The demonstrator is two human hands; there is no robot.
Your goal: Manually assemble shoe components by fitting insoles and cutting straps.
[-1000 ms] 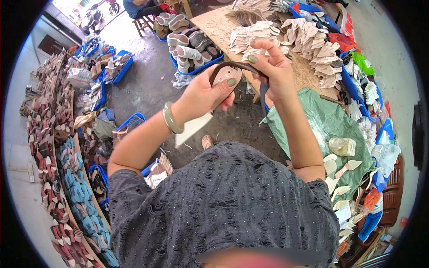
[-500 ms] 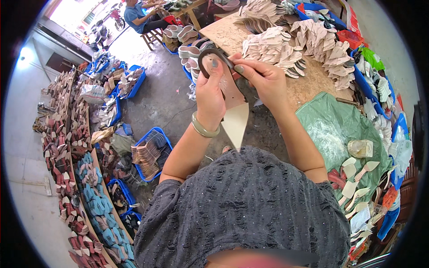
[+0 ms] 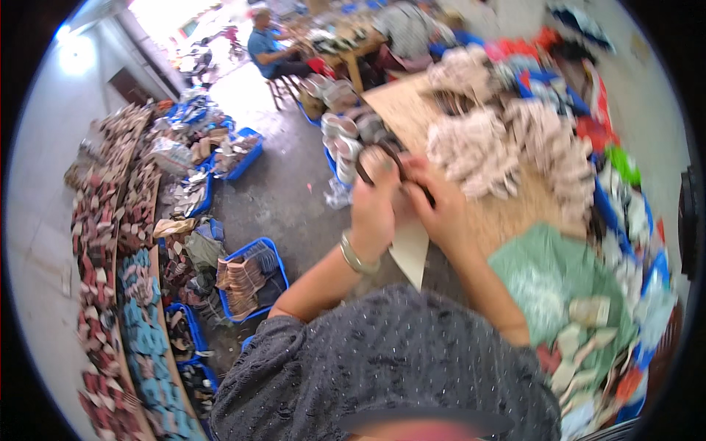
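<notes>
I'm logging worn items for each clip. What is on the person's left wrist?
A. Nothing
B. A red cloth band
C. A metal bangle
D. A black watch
C: a silvery metal bangle circles the wrist just below the left hand, which grips a dark curved strap.

Your left hand [image 3: 373,206] and right hand [image 3: 439,209] meet over the near edge of the wooden table [image 3: 507,213], both on a curved strap piece [image 3: 382,158]. Piles of cut pieces [image 3: 507,140] lie on the table beyond. Crates [image 3: 246,275] sit on the floor to your left, a seated person [image 3: 268,48] far ahead.
</notes>
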